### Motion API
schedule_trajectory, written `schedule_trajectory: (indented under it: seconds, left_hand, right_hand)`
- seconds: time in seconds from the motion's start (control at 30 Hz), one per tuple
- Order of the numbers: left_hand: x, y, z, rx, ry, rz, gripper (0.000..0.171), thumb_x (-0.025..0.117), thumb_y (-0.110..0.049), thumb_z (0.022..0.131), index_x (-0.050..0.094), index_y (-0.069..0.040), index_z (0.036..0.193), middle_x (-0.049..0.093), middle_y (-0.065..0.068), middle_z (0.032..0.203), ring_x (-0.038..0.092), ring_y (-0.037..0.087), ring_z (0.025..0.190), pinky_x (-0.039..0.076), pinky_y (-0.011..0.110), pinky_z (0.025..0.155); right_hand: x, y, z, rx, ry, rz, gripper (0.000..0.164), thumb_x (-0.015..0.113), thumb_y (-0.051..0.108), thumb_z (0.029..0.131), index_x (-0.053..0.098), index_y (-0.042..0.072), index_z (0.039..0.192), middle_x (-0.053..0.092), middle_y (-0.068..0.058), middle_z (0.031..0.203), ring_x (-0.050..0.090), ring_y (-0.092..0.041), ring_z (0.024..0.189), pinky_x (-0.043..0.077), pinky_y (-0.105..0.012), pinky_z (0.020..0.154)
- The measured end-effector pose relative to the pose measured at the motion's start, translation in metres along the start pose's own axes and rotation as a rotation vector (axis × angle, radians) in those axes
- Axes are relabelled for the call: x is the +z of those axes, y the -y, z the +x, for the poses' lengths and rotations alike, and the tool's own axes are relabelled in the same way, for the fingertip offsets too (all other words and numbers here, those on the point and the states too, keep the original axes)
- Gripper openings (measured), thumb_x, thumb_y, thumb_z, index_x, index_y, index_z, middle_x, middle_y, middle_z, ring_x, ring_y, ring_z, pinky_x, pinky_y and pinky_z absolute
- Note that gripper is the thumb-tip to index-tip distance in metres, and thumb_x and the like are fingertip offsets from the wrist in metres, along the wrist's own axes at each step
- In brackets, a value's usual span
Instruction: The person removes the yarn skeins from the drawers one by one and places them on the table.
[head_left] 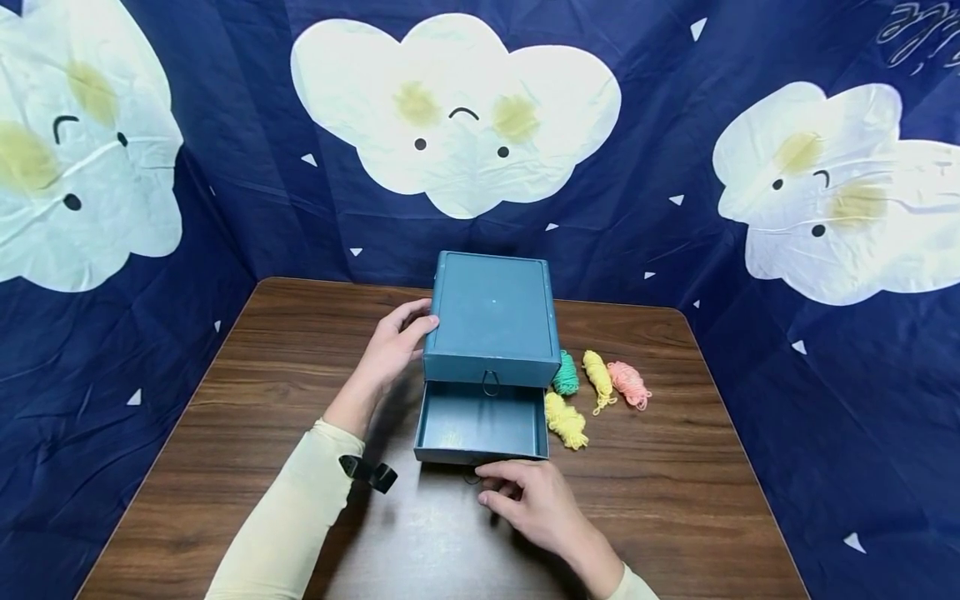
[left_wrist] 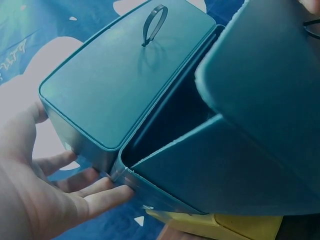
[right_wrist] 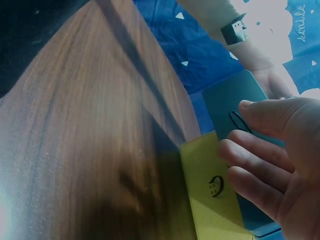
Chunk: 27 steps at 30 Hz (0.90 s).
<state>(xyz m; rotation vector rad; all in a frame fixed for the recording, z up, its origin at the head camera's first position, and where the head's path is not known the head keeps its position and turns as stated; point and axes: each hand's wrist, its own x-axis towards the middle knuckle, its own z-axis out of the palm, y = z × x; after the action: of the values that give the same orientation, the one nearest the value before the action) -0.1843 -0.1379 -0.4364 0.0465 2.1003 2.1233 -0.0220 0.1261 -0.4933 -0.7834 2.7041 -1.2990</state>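
A teal drawer cabinet [head_left: 492,308] stands on the table with one drawer [head_left: 480,421] pulled out; the inside that shows is bare. My left hand [head_left: 397,337] rests against the cabinet's left side, thumb near the top edge and fingers spread along the wall; the left wrist view shows these fingers [left_wrist: 92,187] at the casing. In front of the pulled-out drawer is my right hand [head_left: 536,504], index fingertip right at its black loop pull [right_wrist: 240,121]. Thumb and fingers stand apart around the loop, loosely bent.
Right of the cabinet lie skeins of yarn: a green one [head_left: 566,374], two yellow ones, one of them nearer [head_left: 566,422], and a pink one [head_left: 629,383]. A yellow drawer front [right_wrist: 212,195] with its own loop sits below the teal drawer. Dark blue cloth [head_left: 637,250] hangs around the table.
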Motion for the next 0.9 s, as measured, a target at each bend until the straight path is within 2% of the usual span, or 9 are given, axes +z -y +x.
schedule_trajectory:
  seconds: [0.17, 0.4, 0.53, 0.77, 0.9]
  left_hand:
    - [0.001, 0.000, 0.001, 0.003, -0.011, -0.002, 0.055, 0.063, -0.033, 0.102, 0.049, -0.013, 0.151, 0.050, 0.011, 0.149, 0.055, 0.028, 0.130, 0.049, 0.055, 0.107]
    - [0.002, -0.001, 0.001, 0.003, -0.017, 0.015, 0.055, 0.063, -0.033, 0.101, 0.050, -0.013, 0.150, 0.052, 0.012, 0.146, 0.055, 0.029, 0.129, 0.051, 0.053, 0.105]
    - [0.002, -0.001, 0.001, 0.004, -0.015, 0.024, 0.055, 0.063, -0.034, 0.101, 0.050, -0.013, 0.151, 0.052, 0.012, 0.146, 0.055, 0.029, 0.129, 0.051, 0.053, 0.105]
    - [0.001, 0.000, 0.003, 0.000, -0.018, 0.032, 0.054, 0.063, -0.034, 0.101, 0.051, -0.014, 0.150, 0.052, 0.011, 0.147, 0.055, 0.028, 0.129, 0.051, 0.052, 0.105]
    - [0.001, 0.001, 0.003, -0.003, -0.016, 0.032, 0.054, 0.063, -0.034, 0.101, 0.051, -0.014, 0.150, 0.052, 0.011, 0.147, 0.056, 0.029, 0.128, 0.051, 0.052, 0.105]
  right_hand:
    - [0.004, -0.004, 0.002, -0.011, 0.013, -0.010, 0.026, 0.082, 0.020, 0.089, 0.079, 0.018, 0.114, 0.079, 0.001, 0.100, 0.063, 0.006, 0.070, 0.052, -0.013, 0.062]
    - [0.009, -0.006, 0.003, -0.022, 0.033, -0.034, 0.025, 0.080, 0.021, 0.090, 0.079, 0.018, 0.114, 0.079, 0.002, 0.097, 0.060, 0.008, 0.068, 0.049, -0.012, 0.062]
    - [0.012, -0.006, 0.005, -0.041, -0.004, -0.063, 0.021, 0.081, 0.021, 0.089, 0.080, 0.019, 0.109, 0.078, 0.007, 0.100, 0.058, 0.008, 0.070, 0.050, -0.013, 0.063]
    - [0.013, -0.007, 0.010, -0.092, -0.092, -0.088, 0.014, 0.082, 0.018, 0.087, 0.080, 0.025, 0.099, 0.077, 0.016, 0.101, 0.071, 0.000, 0.093, 0.059, -0.025, 0.081]
    - [0.012, -0.006, 0.013, -0.104, -0.108, -0.085, 0.012, 0.082, 0.018, 0.088, 0.081, 0.024, 0.098, 0.077, 0.016, 0.100, 0.072, -0.003, 0.096, 0.060, -0.028, 0.084]
